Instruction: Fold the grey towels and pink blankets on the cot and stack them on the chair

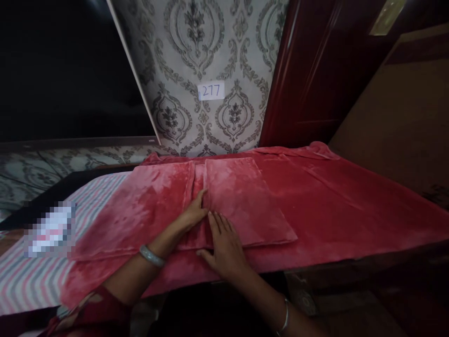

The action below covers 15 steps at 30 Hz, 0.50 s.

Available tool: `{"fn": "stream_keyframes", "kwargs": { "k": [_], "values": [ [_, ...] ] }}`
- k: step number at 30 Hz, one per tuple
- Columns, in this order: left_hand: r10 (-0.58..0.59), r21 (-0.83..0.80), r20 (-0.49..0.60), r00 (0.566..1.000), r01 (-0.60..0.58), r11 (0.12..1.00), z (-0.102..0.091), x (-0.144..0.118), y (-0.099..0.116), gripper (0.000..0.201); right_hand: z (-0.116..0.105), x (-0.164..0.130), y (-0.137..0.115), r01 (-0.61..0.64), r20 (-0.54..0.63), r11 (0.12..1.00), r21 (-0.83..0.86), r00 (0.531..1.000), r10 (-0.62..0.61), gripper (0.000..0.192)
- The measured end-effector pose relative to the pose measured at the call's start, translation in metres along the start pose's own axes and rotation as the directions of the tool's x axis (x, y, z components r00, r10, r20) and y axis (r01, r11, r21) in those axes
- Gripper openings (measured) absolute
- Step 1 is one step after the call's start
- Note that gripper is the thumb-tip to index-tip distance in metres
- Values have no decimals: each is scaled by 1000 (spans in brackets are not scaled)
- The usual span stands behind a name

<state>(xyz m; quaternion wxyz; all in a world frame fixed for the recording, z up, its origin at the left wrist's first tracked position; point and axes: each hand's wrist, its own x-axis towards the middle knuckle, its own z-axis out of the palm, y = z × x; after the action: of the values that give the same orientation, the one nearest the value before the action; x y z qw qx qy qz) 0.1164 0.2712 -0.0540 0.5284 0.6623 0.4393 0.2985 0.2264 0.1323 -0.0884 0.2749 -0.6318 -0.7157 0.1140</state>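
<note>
A red plush cloth (pixel 147 201) lies with its left and right sides folded inward, leaving a narrow gap down the middle. My right hand (pixel 226 241) rests palm down on the lower inner edge of the right folded panel (pixel 242 196), fingers stretched out and thumb apart. Beside it, my left hand (pixel 194 213) lies on the cloth at the gap, one digit pointing up along the fold. Its other fingers are partly hidden, and it grips nothing that I can see. Beneath spreads a larger area of red plush fabric (pixel 333 210).
A striped cloth (pixel 38 271) covers the left side, with a blurred-out object (pixel 51 229) on it. Behind stand a dark television screen (pixel 66 70), a patterned wall with a paper label (pixel 211 90) reading 277, and a dark red door (pixel 308 70). A brown board (pixel 403 121) leans at right.
</note>
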Motion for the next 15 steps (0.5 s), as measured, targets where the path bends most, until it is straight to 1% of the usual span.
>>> {"fn": "stream_keyframes", "kwargs": {
  "k": [2, 4, 6, 8, 10, 12, 15],
  "values": [
    [-48, -61, 21, 999, 49, 997, -1, 1, -2, 89, 7, 0, -1, -1, -63, 1000, -25, 998, 0, 82],
    [-107, -128, 41, 993, 112, 985, -4, 0, -3, 92, 13, -1, -1, 28, -99, 997, -67, 994, -35, 73],
    [-154, -126, 37, 987, 157, 979, -7, 3, -1, 92, 18, -1, 2, 77, -112, 991, -109, 990, -89, 68],
    [-177, -86, 12, 984, 177, 980, -10, 14, 5, 90, 21, -2, 5, 120, -135, 982, -142, 981, -140, 67],
    [-193, -42, -39, 980, 191, 981, -11, 34, 12, 86, 24, -2, 9, 143, -174, 975, -173, 970, -173, 67],
    [-194, -3, -108, 975, 195, 981, -12, 61, 22, 82, 27, -2, 12, 163, -209, 965, -207, 956, -207, 67],
    [-141, 67, -202, 969, 158, 985, -15, 108, 35, 76, 30, 0, 15, 200, -256, 940, -277, 927, -273, 66]
  ]
}}
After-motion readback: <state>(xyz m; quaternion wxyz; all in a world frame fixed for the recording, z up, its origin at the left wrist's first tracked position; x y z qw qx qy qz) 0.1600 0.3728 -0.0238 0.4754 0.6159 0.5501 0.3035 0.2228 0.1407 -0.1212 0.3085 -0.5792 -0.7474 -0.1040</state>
